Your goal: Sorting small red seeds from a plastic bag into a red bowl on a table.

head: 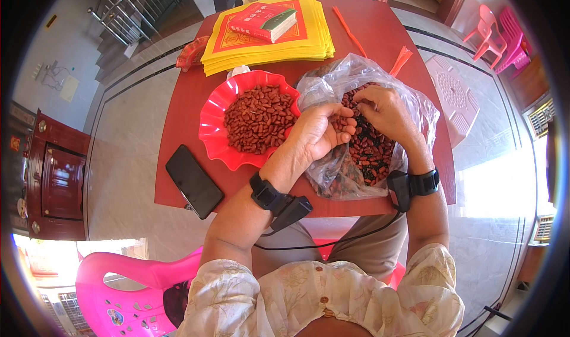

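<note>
A clear plastic bag [414, 101] lies open on the right of the table, with dark red kidney beans [367, 152] and small black bits in it. Over its mouth my left hand [324, 130] is cupped palm up, fingers curled, with a few red beans in it. My right hand [385, 110] is beside it, thumb and fingertips brought together above the beans; whether they pinch a bean cannot be seen. To the left stands a red plastic bowl with a wavy rim [213, 136], holding a heap of red beans [258, 119]. My left forearm passes by its right edge.
On the red table [178, 128], a black smartphone [194, 181] lies at the front left. Behind the bowl is a stack of yellow paper sheets [267, 56] with a thick red book [262, 22] on top. Orange plastic strips [349, 30] lie at the back right. A pink stool [454, 88] stands to the right.
</note>
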A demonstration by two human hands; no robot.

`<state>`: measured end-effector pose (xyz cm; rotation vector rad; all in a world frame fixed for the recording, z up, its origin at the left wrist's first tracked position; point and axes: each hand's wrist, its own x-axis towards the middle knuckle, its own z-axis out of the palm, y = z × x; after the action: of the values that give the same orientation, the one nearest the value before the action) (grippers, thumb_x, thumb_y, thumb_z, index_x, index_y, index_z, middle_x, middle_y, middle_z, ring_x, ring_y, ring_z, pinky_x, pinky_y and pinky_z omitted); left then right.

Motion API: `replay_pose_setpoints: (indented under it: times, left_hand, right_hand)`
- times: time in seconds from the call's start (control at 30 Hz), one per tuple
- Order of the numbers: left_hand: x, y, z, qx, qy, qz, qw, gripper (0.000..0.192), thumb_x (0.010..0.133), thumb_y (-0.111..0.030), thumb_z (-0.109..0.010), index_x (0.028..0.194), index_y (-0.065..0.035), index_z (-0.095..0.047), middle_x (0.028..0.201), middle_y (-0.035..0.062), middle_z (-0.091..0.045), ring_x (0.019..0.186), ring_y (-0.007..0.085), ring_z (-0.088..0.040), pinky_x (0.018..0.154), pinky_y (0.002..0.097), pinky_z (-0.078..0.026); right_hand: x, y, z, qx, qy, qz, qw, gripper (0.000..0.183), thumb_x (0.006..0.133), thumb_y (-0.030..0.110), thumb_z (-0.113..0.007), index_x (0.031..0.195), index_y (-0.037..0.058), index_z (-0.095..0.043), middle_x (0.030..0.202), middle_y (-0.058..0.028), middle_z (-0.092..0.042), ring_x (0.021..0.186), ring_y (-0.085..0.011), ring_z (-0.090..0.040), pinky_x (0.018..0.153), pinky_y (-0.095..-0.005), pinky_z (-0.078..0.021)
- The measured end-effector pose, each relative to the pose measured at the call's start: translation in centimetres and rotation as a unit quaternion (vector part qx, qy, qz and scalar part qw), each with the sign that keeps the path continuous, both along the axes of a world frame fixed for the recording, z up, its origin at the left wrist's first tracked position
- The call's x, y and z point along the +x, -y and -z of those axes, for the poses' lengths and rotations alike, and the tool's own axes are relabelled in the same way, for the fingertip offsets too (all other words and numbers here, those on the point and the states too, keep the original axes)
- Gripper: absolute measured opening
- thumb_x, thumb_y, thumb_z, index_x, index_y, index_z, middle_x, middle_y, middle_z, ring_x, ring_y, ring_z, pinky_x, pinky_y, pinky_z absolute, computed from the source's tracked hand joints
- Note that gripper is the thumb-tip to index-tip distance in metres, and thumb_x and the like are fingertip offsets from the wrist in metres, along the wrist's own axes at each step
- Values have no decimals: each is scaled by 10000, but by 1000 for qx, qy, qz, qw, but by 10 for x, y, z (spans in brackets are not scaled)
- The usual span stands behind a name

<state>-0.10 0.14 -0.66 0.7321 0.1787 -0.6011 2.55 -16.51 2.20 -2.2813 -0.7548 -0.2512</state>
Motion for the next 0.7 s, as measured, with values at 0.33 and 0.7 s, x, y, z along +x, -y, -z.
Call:
replay_pose_setpoints:
  times: [0.33, 0.7]
  left_hand:
    - [0, 0, 2, -28, 17, -12, 999, 221, 837, -171, -460, 846, 36, -540, 757, 114, -554, 644, 183, -522, 546, 248, -429]
    - [0, 0, 0, -1, -11, 1, 1000, 242, 846, -194, -456, 850, 36, -532, 761, 117, -548, 645, 177, -516, 543, 246, -419]
  right_hand:
    - [-8, -5, -10, 80, 27, -110, 990, 141, 675, 39, -603, 815, 21, -609, 683, -124, -579, 643, -242, -570, 592, -306, -443]
    - [6, 17, 6, -208, 20, 239, 948, 192, 739, 147, -522, 718, -42, -550, 717, -238, -535, 700, -386, -525, 601, -417, -398]
